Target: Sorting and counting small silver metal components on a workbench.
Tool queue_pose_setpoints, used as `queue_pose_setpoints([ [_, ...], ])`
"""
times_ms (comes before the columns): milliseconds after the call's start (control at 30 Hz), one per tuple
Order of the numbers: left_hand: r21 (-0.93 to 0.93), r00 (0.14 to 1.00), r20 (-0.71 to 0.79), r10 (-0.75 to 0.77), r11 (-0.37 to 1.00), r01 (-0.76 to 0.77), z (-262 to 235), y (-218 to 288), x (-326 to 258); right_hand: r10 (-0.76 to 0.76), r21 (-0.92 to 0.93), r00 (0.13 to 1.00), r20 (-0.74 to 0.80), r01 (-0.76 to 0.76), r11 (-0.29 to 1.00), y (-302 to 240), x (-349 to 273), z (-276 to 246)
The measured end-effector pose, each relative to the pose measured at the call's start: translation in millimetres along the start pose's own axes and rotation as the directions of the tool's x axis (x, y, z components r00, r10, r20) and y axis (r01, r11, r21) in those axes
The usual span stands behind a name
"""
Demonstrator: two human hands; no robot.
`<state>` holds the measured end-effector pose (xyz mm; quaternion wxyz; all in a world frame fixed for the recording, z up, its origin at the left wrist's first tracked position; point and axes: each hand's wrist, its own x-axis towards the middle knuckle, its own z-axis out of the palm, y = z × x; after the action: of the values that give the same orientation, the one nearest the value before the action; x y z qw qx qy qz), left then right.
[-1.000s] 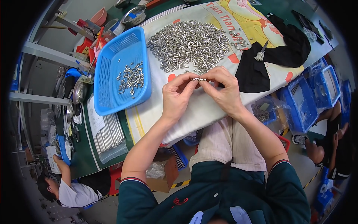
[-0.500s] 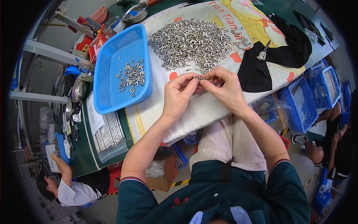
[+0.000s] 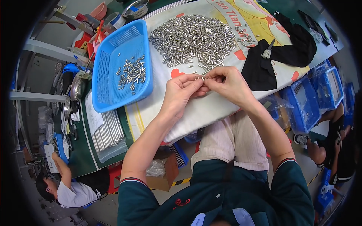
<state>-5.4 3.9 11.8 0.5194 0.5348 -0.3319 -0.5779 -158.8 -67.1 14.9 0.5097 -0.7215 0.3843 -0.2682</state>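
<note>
My left hand and my right hand meet over the near part of the white cloth. The fingertips of both are pinched on small shiny metal pins, mostly covered by the fingers, so I cannot tell how many each holds. Just beyond lies a wide heap of loose metal pins, its near edge close to my right fingers. To the left, a blue perforated plastic basket holds a smaller lot of such pins.
Black fabric lies on the right, with a small pointed tool with a wrapped handle on it. Bundled metal rods lie left of the cloth. Blue bins stand at right. A co-worker sits at lower left.
My fingers have shifted slightly around the pins, the right hand turning a little. The basket and table sit slightly higher and further left in view.
</note>
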Motion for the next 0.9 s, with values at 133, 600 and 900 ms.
queue_pose_setpoints([
  [133,0.005,1.000,0.003,0.016,1.000,-0.016,0.2,-0.6,0.1,-0.013,0.004,1.000,-0.012,0.013,1.000,0.9,-0.4,1.1],
  [600,-0.083,1.000,0.026,-0.008,0.996,0.011,0.9,1.4,-2.6,0.012,0.001,1.000,-0.011,-0.012,1.000,-2.2,-2.3,-0.4],
  [900,-0.134,0.994,0.038,-0.099,0.986,0.103,1.5,7.5,-3.7,0.062,0.143,0.990,0.128,-0.080,0.986,-1.7,5.6,-13.0],
])
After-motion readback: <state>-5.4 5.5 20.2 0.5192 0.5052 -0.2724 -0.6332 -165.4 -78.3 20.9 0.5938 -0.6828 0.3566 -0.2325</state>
